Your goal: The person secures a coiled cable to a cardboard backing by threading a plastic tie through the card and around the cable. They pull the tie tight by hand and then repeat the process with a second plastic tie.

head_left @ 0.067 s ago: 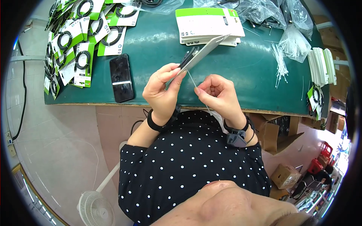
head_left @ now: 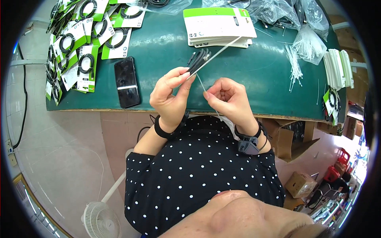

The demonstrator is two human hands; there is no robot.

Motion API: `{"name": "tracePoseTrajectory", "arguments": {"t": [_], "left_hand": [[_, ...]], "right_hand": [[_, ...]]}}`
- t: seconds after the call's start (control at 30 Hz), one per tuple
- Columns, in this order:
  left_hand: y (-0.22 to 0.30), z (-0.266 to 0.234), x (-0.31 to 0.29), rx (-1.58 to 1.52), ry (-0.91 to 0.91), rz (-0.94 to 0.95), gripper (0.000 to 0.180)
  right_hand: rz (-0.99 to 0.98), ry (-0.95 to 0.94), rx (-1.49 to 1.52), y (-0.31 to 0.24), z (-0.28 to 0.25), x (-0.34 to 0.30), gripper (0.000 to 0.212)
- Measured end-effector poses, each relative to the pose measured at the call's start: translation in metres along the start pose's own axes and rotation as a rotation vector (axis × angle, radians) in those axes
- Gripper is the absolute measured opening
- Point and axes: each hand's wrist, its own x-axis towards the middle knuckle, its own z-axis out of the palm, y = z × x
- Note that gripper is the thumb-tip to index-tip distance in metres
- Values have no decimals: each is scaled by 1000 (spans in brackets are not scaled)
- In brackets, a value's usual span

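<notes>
Closed in a pinch, my left hand (head_left: pixel 170 92) holds a card (head_left: pixel 220 50) seen nearly edge-on, together with a coiled black cable (head_left: pixel 199 59) against the card's left face. A thin white cable tie (head_left: pixel 201 82) sticks out from the card's right face toward me. My right hand (head_left: pixel 230 98) grips the tie between thumb and forefinger, its other fingers curled in. The tie's end shows below that thumb. Both hands are above the table's near edge.
A stack of green-and-white cards (head_left: pixel 220 27) lies beyond my hands. Carded cables (head_left: pixel 85 63) pile up at the left, near a black phone (head_left: pixel 127 82). Loose cable ties (head_left: pixel 293 67), plastic bags (head_left: pixel 278 14) and more cards (head_left: pixel 335 70) are on the right.
The card has turned slightly, from showing a narrow face to nearly edge-on, and more of the black cable coil shows. Both hands keep their grips.
</notes>
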Motion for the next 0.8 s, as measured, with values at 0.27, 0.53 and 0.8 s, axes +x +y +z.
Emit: {"name": "tracePoseTrajectory", "arguments": {"t": [0.27,0.53,0.8], "left_hand": [[12,-3,3,270,-52,348,22],[8,0,-2,213,-25,273,23],[5,3,-6,-79,-4,-34,23]], "right_hand": [[-64,13,-93,-3,-2,-15,10],[-79,-9,-107,-4,0,-17,10],[-80,-15,-124,-8,5,-14,11]]}}
